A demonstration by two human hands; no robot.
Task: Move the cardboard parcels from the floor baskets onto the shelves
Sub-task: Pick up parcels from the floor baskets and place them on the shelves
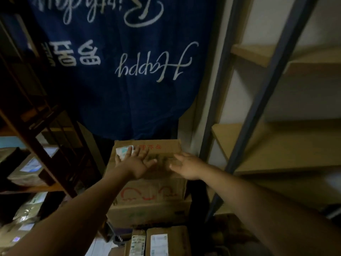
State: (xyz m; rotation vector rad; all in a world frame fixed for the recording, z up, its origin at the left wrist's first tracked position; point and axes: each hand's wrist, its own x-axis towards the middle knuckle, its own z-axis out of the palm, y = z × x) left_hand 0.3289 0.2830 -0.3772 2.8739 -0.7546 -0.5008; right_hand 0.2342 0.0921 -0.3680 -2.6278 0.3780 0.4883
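The fingers (138,153) of the left hand (135,164) are straight and spread wide, clasping nothing, laid flat over the top of the uppermost cardboard box (162,151); the tips reach a white label (123,151) at its far left corner, though the blur hides whether the palm truly presses the card. The fingers (179,157) of the right hand (190,167) are likewise loose and extended, grasping nothing, hovering at the box's right edge with the thumb turned inward. This box, printed with red characters, tops a stack: beneath it sits a second box (147,194) with red curved marks, and beneath that a third box (147,213). At the foot of the stack lie upright brown parcels (166,241) bearing white shipping labels, packed side by side; whether a basket holds them cannot be told. To the left a dark wooden rack (55,163) carries labelled parcels (31,168) on its shelves. To the right stands a shelf unit (276,150) of pale boards on grey-blue metal uprights. Behind the stack hangs a blue cloth (120,98) with white lettering seen upside down
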